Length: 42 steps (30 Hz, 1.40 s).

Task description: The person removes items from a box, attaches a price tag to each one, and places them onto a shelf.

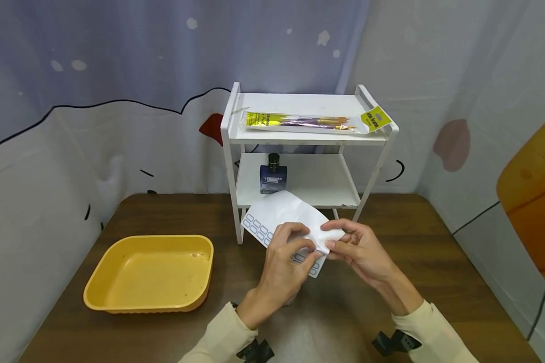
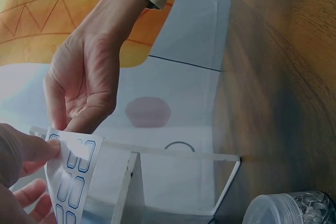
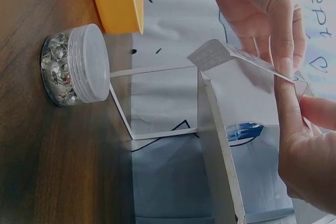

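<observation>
A white sheet of blue-outlined sticker labels [image 1: 277, 206] is held up above the table, bent between both hands. My left hand [image 1: 283, 267] pinches its near right edge, the thumb pressing over the printed labels in the left wrist view. Close beside it, my right hand [image 1: 361, 252] grips the right corner between thumb and fingers. In the right wrist view, the sheet [image 3: 247, 87] is folded over, and the right hand [image 3: 310, 156] has its thumb against the edge. Whether a single label is lifting off, I cannot tell.
A yellow tray [image 1: 204, 252] sits on the left. Behind the sheet, a white shelf [image 1: 295, 101] carries a dark blue bottle [image 1: 273, 177] and a packet of brushes [image 1: 313, 122]. A lidded clear jar [image 3: 58, 72] of shiny pieces stands on the wooden table [image 1: 345, 327].
</observation>
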{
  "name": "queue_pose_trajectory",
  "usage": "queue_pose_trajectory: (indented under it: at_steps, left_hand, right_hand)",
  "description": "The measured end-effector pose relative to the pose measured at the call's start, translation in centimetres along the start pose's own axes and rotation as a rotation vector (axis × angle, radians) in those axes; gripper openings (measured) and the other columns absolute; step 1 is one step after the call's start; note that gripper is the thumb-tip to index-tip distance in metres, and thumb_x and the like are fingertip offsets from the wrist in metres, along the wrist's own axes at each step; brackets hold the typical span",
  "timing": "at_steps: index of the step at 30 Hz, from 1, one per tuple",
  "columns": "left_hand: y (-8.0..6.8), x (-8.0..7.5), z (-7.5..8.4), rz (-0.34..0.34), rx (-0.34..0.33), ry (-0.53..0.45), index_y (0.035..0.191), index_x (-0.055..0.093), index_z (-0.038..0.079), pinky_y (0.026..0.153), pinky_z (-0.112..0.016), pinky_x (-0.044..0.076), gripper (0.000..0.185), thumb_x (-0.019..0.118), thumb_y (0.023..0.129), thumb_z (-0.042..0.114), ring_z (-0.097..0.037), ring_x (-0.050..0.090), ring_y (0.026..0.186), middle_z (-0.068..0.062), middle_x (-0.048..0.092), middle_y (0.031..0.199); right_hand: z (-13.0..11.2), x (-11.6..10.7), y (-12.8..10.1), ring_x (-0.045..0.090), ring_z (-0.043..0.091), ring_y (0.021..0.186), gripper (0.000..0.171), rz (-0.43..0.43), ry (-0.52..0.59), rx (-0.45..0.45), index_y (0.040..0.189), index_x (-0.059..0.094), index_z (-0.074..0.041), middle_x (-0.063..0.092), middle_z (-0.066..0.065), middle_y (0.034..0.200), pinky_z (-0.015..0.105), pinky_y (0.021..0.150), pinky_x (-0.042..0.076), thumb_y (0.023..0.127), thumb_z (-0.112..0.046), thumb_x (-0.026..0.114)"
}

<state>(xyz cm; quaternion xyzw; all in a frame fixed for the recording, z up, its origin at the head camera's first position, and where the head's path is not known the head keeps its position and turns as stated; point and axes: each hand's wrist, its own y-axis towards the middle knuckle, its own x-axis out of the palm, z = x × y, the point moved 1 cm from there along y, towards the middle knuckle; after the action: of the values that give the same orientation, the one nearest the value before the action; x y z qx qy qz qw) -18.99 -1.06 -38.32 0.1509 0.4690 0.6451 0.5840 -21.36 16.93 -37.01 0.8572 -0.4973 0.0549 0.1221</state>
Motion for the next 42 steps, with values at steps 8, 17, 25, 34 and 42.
queue_pose_trajectory:
  at_steps: [8,17,25,34,42]
  left_hand:
    - [-0.10,0.47,-0.04,0.014,0.001,0.003,0.070,0.069,0.009,0.079,-0.026,0.044,0.010,0.079,0.069,0.012,-0.018,0.050,0.091,-0.005,0.056,0.092]
    - [-0.15,0.41,0.13,0.028,0.035,0.031,0.073,0.068,0.010,0.083,-0.031,0.042,0.014,0.079,0.070,0.017,-0.020,0.050,0.095,-0.006,0.056,0.096]
    - [-0.35,0.31,-0.07,0.008,0.033,0.077,0.071,0.068,0.011,0.083,-0.032,0.043,0.013,0.080,0.070,0.018,-0.020,0.049,0.096,-0.005,0.055,0.096]
    - [-0.27,0.31,0.23,0.035,0.050,0.065,0.069,0.069,0.011,0.071,-0.024,0.039,0.008,0.077,0.070,0.013,-0.015,0.047,0.079,0.001,0.050,0.078]
    - [-0.32,-0.01,0.58,0.012,-0.047,0.074,0.068,0.068,0.015,0.085,-0.036,0.033,0.008,0.074,0.070,0.019,-0.014,0.047,0.083,0.004,0.051,0.080]
  right_hand:
    - [-0.07,0.06,0.08,0.068,0.017,0.085,0.028,0.010,0.025,-0.007,0.112,0.054,-0.001,0.071,0.009,0.089,0.029,0.073,0.055,0.086,0.010,0.053]
    - [-0.07,-0.28,-0.18,0.068,0.016,0.082,0.027,0.030,0.000,0.010,0.111,0.055,-0.002,0.071,0.007,0.090,0.028,0.070,0.056,0.086,0.009,0.054]
    - [-0.14,-0.44,-0.44,0.065,0.010,0.071,0.028,0.069,-0.070,0.059,0.111,0.057,-0.004,0.071,0.002,0.083,0.022,0.064,0.053,0.085,0.004,0.059]
    - [-0.14,-0.25,-0.24,0.067,0.012,0.076,0.029,0.026,0.008,0.044,0.111,0.056,-0.006,0.072,0.004,0.085,0.025,0.068,0.055,0.086,0.008,0.055]
    - [0.04,0.25,-0.09,0.067,0.012,0.078,0.028,0.051,-0.018,-0.016,0.110,0.055,-0.003,0.072,0.006,0.087,0.026,0.068,0.056,0.085,0.009,0.056]
